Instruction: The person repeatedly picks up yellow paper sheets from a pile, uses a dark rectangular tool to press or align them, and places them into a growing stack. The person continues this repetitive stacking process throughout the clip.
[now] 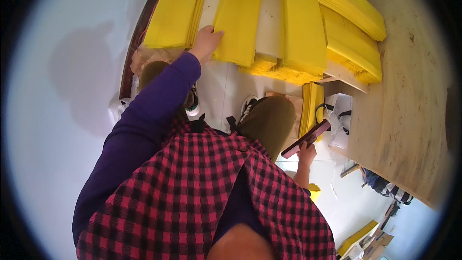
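Observation:
My left hand (207,43) reaches forward to a stack of flat yellow sheets (238,21). Its fingers close on the left edge of that stack, near the front; the fingertips are partly hidden. Just left of the hand lies another stack of yellow sheets (177,7), and a taller stack (303,29) is on the right. Low beside my right knee, my right hand (306,154) grips a slim, flat pink-and-dark object (306,139), seen nearly edge-on. What kind of thing it is, I cannot tell.
More yellow stacks (353,7) lie at the far right. A wooden board (394,96) runs along the right side. Upright yellow sheets (312,108) and a white bag (342,125) stand under the worktop. A dark red edge (129,62) borders the left; cardboard lies at lower right.

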Tool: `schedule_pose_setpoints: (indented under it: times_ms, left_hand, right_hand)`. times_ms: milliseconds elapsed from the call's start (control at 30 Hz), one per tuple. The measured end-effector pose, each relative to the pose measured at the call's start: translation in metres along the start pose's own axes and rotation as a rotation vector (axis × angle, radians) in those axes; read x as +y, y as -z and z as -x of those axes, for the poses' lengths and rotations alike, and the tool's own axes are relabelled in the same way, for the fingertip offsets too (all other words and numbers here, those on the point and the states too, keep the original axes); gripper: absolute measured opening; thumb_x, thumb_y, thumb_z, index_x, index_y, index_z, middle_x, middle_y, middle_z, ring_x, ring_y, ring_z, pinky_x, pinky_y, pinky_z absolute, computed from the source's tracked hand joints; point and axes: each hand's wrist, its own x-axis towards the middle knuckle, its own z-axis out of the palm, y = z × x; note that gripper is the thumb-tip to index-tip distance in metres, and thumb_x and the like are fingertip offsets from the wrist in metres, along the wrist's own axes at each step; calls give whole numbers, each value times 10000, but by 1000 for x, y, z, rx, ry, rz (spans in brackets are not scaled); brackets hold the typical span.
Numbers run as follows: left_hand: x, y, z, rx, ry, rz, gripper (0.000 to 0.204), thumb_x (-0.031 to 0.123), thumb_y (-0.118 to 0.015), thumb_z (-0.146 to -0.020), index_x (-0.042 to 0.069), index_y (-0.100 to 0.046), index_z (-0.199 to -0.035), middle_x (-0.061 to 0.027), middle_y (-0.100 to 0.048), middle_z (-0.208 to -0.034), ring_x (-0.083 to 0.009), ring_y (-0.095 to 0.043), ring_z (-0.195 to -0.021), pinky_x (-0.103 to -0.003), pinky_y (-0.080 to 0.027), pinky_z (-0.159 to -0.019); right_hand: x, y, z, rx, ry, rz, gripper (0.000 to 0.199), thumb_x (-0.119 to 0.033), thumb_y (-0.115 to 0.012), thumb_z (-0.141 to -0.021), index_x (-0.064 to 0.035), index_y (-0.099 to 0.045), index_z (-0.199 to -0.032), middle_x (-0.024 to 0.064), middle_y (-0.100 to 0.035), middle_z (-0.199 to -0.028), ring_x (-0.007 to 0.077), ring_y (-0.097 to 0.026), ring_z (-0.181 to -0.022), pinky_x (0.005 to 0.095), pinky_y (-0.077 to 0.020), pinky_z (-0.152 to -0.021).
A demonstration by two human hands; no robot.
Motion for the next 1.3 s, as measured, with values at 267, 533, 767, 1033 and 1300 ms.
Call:
schedule_pose_setpoints:
  times_ms: [267,533,767,1033,1300]
  left_hand:
    - [20,3,25,-22,125,103,286,137,-576,-879,-61,-529,-1081,-116,-623,-952,-181,-611,-800,-287,-499,-678]
    - [28,11,70,147,-430,-590,640,240,-703,-745,7,-413,-1265,-190,-504,-1212,-308,-481,-1116,-382,-398,-929]
    - [28,-7,105,100,-545,-1074,818,415,-730,-670,153,-364,-1353,-128,-300,-1418,-328,-208,-1336,-543,-143,-1068]
    - [35,-20,95,41,-563,-1122,830,450,-729,-655,168,-372,-1349,-105,-305,-1416,-315,-213,-1334,-581,-104,-1059]
    - [32,-20,91,2,-626,-1157,744,431,-693,-699,167,-396,-1328,-95,-330,-1404,-293,-241,-1327,-589,-117,-1053]
  right_hand:
    - [-25,28,6,-31,-109,-195,369,-259,-548,-880,91,-510,-769,196,-590,-595,244,-606,-427,340,-487,-382]
    - [-37,35,8,-10,-151,-271,340,-240,-560,-880,80,-511,-777,187,-592,-602,226,-598,-412,317,-467,-349]
    - [-43,37,4,-52,-181,-283,332,-235,-563,-875,87,-519,-807,175,-596,-607,226,-600,-422,317,-469,-356]
    - [-36,38,8,-38,-197,-305,339,-228,-561,-870,105,-526,-814,189,-596,-631,235,-599,-421,322,-474,-347]
    - [-30,31,5,-51,-210,-292,337,-224,-573,-866,105,-507,-824,194,-592,-624,247,-600,-419,331,-472,-341]
